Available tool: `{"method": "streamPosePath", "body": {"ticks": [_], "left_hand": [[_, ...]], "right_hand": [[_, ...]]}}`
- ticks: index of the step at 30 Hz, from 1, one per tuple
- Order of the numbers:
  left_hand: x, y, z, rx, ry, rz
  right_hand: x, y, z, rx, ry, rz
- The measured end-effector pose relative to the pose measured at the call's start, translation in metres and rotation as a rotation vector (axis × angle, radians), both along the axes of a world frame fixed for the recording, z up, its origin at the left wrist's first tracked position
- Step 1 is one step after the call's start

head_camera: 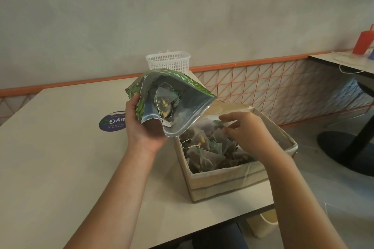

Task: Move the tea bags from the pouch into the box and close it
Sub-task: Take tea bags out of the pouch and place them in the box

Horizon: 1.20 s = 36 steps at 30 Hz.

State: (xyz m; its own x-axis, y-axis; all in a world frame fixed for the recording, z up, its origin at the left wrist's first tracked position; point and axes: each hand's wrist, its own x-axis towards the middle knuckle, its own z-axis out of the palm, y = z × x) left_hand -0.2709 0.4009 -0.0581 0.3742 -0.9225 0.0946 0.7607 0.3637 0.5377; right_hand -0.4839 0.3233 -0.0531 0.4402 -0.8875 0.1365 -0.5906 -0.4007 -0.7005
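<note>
A green leaf-printed pouch (188, 103) with a silver lining is held up above the table, its mouth open towards me. My left hand (141, 125) grips its lower left side. Inside it lie a few pyramid tea bags (165, 103). Below and to the right stands an open cardboard box (228, 180) holding several tea bags (204, 147). My right hand (247, 131) hovers over the box, fingertips pinching a translucent tea bag (221, 125) just under the pouch's mouth. The box's flaps stand open.
The box sits near the right edge of a beige table (60, 157) with a round purple sticker (112, 122). A white plastic basket (168, 62) stands at the back. To the right are another table and a red bottle (363, 41).
</note>
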Motion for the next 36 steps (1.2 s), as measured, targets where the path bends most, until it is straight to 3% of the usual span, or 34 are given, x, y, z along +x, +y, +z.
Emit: {"method": "streamPosePath", "body": {"ticks": [4,8,11,15,21,24,29,36], "left_hand": [[-0.002,0.003,0.002,-0.007,0.012,-0.01],[0.002,0.004,0.003,-0.001,0.038,-0.015],[0.007,0.003,-0.001,0.004,0.067,-0.027],[0.006,0.004,-0.001,0.028,0.117,-0.042],[0.002,0.011,0.001,0.077,0.103,0.004],[0.003,0.011,0.001,0.082,0.088,0.005],[0.006,0.011,0.002,0.074,0.074,-0.041],[0.001,0.006,0.002,0.086,0.095,-0.048]], "right_hand": [[0.004,0.01,0.006,-0.072,0.12,0.039],[0.009,0.032,0.026,-0.327,-0.246,-0.064],[0.024,0.056,0.044,-0.355,-0.438,0.088],[0.061,0.068,0.042,-0.433,-0.278,0.272],[0.099,0.065,0.047,-0.499,0.106,0.269],[0.106,0.06,0.047,-0.469,0.179,0.288],[0.1,0.058,0.036,-0.473,0.134,0.263],[0.076,0.057,0.031,-0.512,-0.167,0.262]]}}
